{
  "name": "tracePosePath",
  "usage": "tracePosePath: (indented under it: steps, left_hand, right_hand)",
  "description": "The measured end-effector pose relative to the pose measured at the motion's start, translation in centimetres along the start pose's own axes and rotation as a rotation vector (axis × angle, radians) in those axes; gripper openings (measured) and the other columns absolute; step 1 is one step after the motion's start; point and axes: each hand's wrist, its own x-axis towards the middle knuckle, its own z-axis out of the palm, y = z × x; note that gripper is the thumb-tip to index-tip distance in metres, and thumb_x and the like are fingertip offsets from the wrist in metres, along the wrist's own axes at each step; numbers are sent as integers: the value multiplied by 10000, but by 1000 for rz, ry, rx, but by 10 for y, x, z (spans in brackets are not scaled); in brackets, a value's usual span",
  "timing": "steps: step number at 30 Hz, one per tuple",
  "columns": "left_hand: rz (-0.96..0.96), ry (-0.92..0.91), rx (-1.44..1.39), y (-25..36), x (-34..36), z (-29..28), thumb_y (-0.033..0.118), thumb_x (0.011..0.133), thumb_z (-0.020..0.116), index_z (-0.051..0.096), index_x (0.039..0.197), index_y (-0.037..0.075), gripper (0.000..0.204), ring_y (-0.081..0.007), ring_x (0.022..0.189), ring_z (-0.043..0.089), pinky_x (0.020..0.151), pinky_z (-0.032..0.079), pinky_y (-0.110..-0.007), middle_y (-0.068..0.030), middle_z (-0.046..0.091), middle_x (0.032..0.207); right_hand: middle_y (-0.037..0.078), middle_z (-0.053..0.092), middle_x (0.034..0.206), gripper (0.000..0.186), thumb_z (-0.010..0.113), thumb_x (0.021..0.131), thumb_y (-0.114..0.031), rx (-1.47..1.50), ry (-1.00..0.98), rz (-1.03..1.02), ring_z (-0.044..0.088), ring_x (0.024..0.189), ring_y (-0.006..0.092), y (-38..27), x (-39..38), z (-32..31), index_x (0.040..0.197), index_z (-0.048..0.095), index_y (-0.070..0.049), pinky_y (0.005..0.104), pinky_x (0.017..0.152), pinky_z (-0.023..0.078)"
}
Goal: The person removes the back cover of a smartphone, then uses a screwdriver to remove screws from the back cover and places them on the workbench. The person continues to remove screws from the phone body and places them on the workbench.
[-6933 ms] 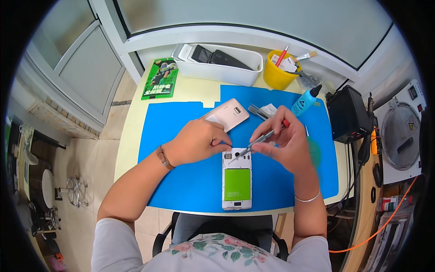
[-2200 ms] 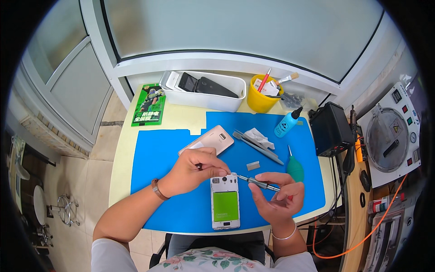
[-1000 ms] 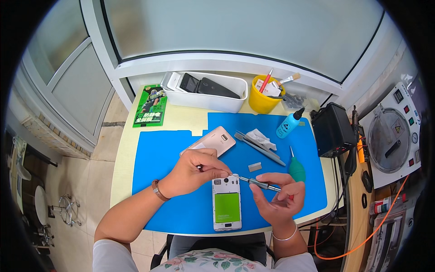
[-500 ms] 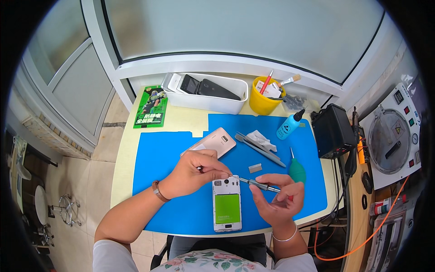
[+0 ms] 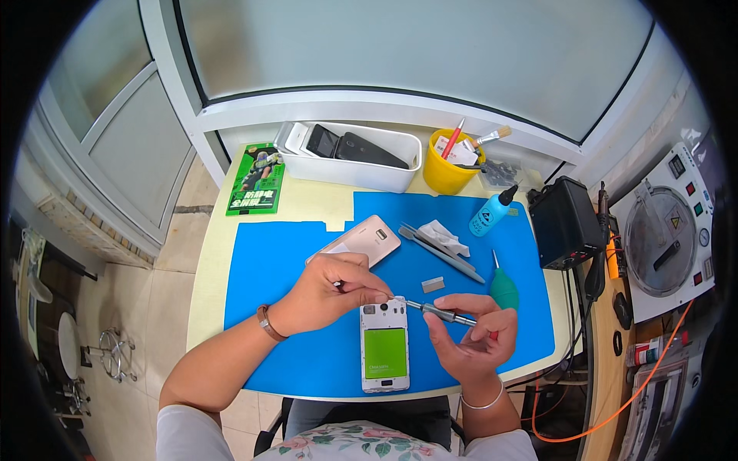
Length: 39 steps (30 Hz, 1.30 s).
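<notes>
Your left hand (image 5: 338, 284) presses thumb and forefinger together by the top edge of the flat, oblong phone (image 5: 384, 319); whether they pinch anything, I cannot tell. White around a rectangular green battery (image 5: 386, 353), it lies on the mat (image 5: 296, 369). Your right hand (image 5: 473, 338) pinches a slim metal screwdriver (image 5: 443, 312).

The pale-yellow worktop (image 5: 311, 201) carries a white bin (image 5: 350, 173), yellow cup (image 5: 444, 177), green packet (image 5: 255, 181) and blue mat (image 5: 315, 357) bearing an open-backed phone (image 5: 385, 353).

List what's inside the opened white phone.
Inside the opened white phone, a green battery shows, with a dark round lens beyond it; whatever lies beneath the battery is covered.
</notes>
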Motion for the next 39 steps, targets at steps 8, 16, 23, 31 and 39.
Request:
tracePosePath:
  steps: [8, 16, 23, 31, 39]
  left_hand:
    - [8, 1, 12, 0, 0, 0, 50, 863, 854, 867, 1008, 107, 157, -53, 599, 473, 549, 385, -267, 27, 544, 670]
    - [11, 2, 31, 1, 1, 0, 35, 860, 852, 867, 1007, 108, 165, -57, 600, 473, 545, 387, -272, 26, 535, 674]
    - [-9, -17, 51, 3, 0, -1, 0, 850, 843, 865, 1040, 98, 215, -92, 639, 466, 559, 369, -271, -15, 631, 738]
    - [132, -125, 524, 0, -2, 1, 147, 834, 869, 849, 1020, 119, 189, -172, 723, 677, 602, 518, -320, -34, 682, 812]
    - [54, -243, 632, -5, -1, 2, 215, 846, 859, 841, 1039, 126, 213, -214, 754, 722, 651, 560, -347, -41, 728, 862]
  right_hand:
    - [226, 786, 1036, 561, 941, 802, -45, -1, -2, -7, 804, 903, 222, -1, 4, 2, 947, 402, -100, 230, 616, 595]
    - [219, 788, 1034, 557, 936, 805, -42, -17, -18, -8, 806, 878, 225, 0, 3, 1, 956, 402, -98, 231, 607, 594]
    - [217, 785, 1035, 550, 932, 808, -38, -26, -34, -1, 807, 885, 229, 1, 3, -3, 965, 408, -98, 253, 647, 616]
    - [225, 780, 991, 517, 934, 794, -16, -42, -88, 123, 805, 879, 235, 6, -12, -22, 895, 433, -98, 278, 698, 633]
    - [194, 781, 945, 484, 940, 776, -8, -59, -159, 229, 781, 793, 197, 8, -25, -27, 843, 469, -99, 248, 628, 580]
